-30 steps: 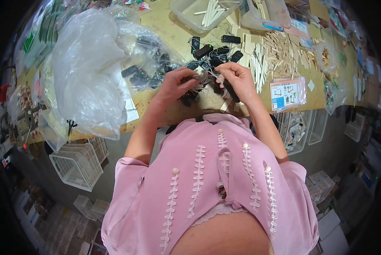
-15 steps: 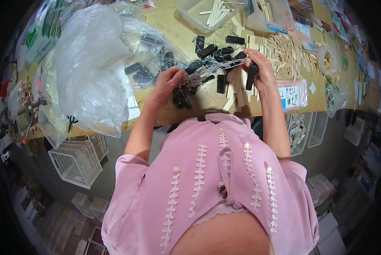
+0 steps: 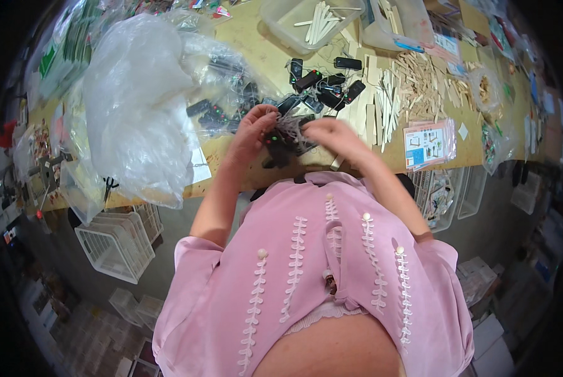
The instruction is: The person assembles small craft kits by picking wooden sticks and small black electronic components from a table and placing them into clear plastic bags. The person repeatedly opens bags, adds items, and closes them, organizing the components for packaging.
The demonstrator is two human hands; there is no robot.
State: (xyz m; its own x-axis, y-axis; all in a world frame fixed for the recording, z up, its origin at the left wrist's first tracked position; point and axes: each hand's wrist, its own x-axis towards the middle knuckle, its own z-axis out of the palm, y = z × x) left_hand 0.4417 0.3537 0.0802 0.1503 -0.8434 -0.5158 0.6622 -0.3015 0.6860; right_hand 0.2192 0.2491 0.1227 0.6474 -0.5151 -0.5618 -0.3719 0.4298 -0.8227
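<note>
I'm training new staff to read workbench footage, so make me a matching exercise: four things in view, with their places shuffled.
Column 1
1. bundle of thin pale wires
2. white plastic crate
3. large clear plastic bag
4. translucent bin

Column 2
A. lower than the table, on the left
B. toward the table's far side, holding wooden sticks
C. between the left hand and the right hand
D. on the table's left, partly over its front edge

Pairs: 1-C; 2-A; 3-D; 4-B
</note>
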